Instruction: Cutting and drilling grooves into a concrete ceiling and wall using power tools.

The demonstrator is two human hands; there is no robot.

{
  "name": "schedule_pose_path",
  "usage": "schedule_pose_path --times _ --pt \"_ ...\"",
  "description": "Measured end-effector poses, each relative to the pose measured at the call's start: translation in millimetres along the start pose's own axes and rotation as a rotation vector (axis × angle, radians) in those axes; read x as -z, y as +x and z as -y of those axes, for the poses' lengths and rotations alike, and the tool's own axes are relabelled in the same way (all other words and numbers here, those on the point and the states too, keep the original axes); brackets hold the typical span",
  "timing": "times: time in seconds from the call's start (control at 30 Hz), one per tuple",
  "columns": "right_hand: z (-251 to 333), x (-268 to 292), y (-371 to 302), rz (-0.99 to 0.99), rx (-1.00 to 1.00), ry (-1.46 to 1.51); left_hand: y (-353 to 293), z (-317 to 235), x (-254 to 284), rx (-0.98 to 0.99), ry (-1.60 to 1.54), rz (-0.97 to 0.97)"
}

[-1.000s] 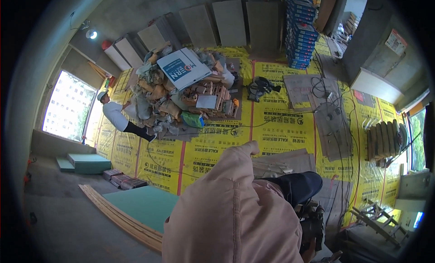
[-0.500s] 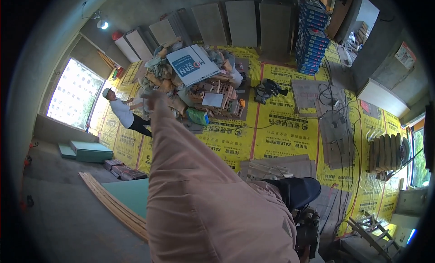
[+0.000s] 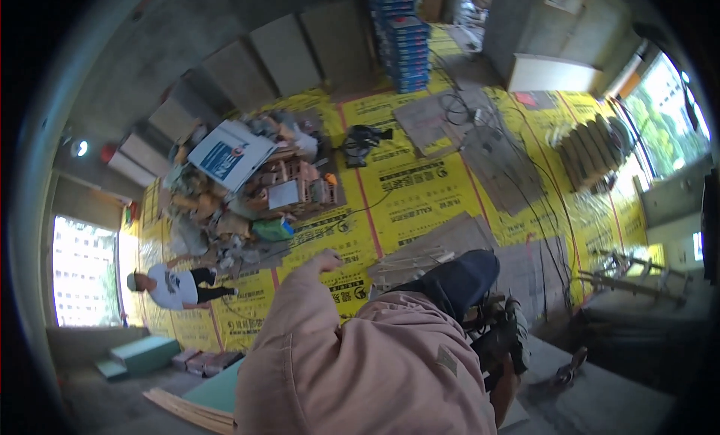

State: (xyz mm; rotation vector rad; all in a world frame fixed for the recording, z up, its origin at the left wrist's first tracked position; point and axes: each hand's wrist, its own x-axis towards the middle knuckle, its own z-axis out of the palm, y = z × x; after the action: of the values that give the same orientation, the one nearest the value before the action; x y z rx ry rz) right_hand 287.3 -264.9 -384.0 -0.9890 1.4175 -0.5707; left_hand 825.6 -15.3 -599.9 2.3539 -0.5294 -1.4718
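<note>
My left hand is held out in the air at the end of a bent arm in a pinkish-tan sleeve. Its small, slightly blurred fingers look curled in, and I see nothing in them. Yellow printed floor sheeting lies below it. At the lower right, part of my right hand shows beside a dark, bulky thing whose kind I cannot make out. The fingers there are hidden. My dark-trousered knee juts forward above that thing.
A rubbish heap with a white printed board stands left of centre. Near the left window is another person. Blue boxes are stacked at the back. Cables cross the floor. Green boards and wooden strips lie lower left.
My left arm has drawn back from stretching toward the heap and is now bent. The view has swung right, so the heap and the other person appear further left and lower.
</note>
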Motion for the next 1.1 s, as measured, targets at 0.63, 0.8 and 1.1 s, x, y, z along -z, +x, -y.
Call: schedule_pose_path --times 0.63,0.8,1.1 --pt "13 -2 -22 -0.086 0.093 0.146 20 -159 -74 -0.282 0.464 0.086" --pt "18 -9 -29 -0.108 0.086 0.226 12 -154 -78 -0.263 0.485 0.18" --pt "14 -4 -28 -0.1 0.088 0.152 43 -138 -78 -0.357 0.515 0.085"
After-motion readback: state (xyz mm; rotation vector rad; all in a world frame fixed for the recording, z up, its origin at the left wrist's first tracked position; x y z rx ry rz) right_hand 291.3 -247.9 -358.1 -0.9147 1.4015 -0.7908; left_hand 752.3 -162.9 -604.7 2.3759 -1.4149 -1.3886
